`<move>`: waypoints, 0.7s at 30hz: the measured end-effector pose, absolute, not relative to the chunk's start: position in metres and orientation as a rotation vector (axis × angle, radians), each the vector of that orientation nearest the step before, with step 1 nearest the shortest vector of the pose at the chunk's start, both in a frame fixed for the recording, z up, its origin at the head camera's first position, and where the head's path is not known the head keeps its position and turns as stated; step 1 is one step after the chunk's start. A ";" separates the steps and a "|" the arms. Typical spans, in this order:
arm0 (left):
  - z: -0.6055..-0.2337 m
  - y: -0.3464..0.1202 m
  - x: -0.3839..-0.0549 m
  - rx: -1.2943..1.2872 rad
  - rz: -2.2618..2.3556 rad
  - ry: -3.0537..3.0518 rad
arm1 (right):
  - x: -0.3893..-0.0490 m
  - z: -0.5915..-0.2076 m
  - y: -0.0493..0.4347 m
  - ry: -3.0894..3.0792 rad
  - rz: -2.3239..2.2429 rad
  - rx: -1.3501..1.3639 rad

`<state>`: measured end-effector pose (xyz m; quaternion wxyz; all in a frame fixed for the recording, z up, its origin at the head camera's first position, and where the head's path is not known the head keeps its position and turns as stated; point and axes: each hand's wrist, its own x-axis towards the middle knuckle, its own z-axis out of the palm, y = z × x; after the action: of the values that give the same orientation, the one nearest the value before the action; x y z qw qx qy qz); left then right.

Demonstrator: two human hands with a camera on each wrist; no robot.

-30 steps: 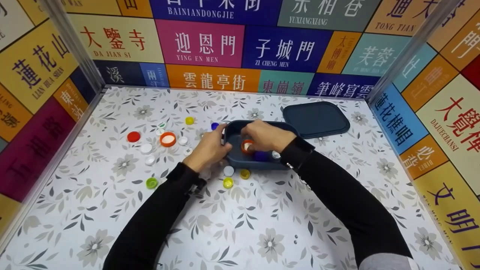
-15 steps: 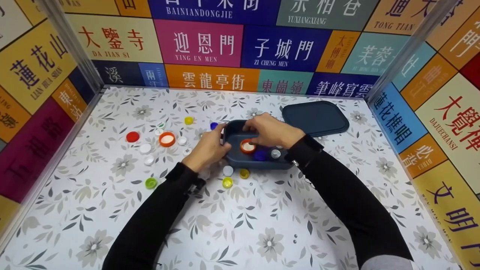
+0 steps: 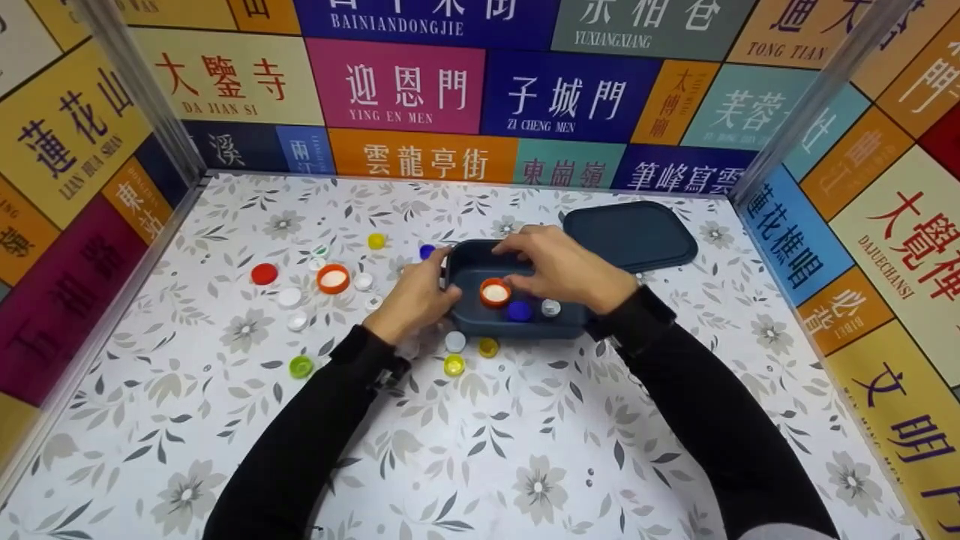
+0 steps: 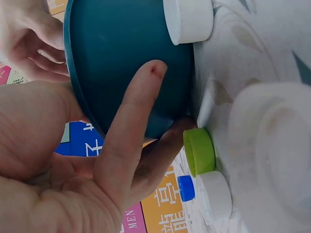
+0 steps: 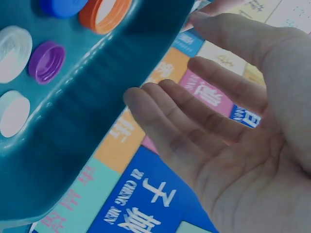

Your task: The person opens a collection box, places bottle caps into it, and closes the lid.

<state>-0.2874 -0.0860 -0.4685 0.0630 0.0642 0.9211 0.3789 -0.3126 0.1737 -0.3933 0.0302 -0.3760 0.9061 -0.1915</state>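
A dark blue-green plastic container (image 3: 517,330) stands on the table, tilted in neither direction in the head view. My left hand (image 3: 416,296) grips its left end, thumb at the rim and fingers along the outer wall (image 4: 121,39). Over the container's far right side hovers my right hand (image 3: 570,266), fingers spread and slightly bent, holding nothing. Inside lie an orange bottle cap (image 3: 495,292), a blue cap (image 3: 519,311) and a pale cap (image 3: 550,307). The right wrist view also shows a purple cap (image 5: 47,62) and a white cap (image 5: 13,112) in there.
A dark lid (image 3: 630,236) lies behind the container to the right. Left of it are scattered a red cap (image 3: 264,274), another orange cap (image 3: 333,278), a green cap (image 3: 301,367) and several white ones. Yellow caps (image 3: 454,365) lie in front. Printed panels stand around the table.
My right hand has let go of the orange cap inside the container and drawn back to the right, fingers spreading. My left hand keeps its grip on the container.
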 end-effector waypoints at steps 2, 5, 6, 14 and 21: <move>-0.468 -0.086 -0.287 0.193 1.133 2.786 | -0.299 -0.395 0.174 2.826 -0.618 -1.208; -0.469 -0.086 -0.286 0.187 1.128 2.785 | -0.277 -0.404 0.176 2.842 -0.698 -1.297; -0.469 -0.086 -0.286 0.186 1.133 2.783 | -0.270 -0.408 0.176 2.841 -0.729 -1.344; -0.470 -0.086 -0.286 0.209 1.144 2.793 | -0.213 -0.445 0.183 2.893 -0.759 -1.701; -0.471 -0.085 -0.287 0.185 1.177 2.779 | -0.192 -0.463 0.180 2.832 -0.442 -1.563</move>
<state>-0.2867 -0.0852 -0.4714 0.0592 0.0611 0.9175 0.3886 -0.1916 0.1795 -0.4632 -0.0616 -0.4777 0.8659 -0.1352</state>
